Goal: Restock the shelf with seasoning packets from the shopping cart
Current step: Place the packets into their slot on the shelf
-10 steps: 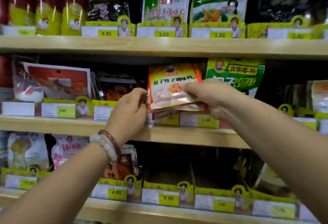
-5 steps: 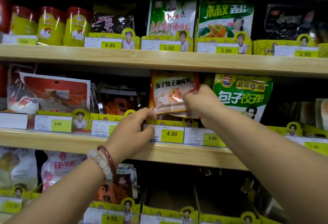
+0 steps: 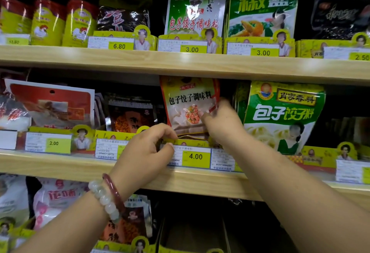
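An orange and white seasoning packet stands upright in a yellow display tray on the middle shelf. My right hand pinches the packet's lower right edge, and its fingertips are blurred. My left hand, with two bracelets on the wrist, grips the tray's front lip beside the 4.00 price tag. The packet's bottom is hidden behind the tray front.
A green packet stands just right of the orange one, a dark packet just left. The upper shelf hangs close above the packet's top. The tray on the bottom shelf below looks dark inside.
The orange packet went from in front of the price tags up and back into its tray. My left hand dropped from the packet's left edge to the tray lip. The view shifted downward in frame.
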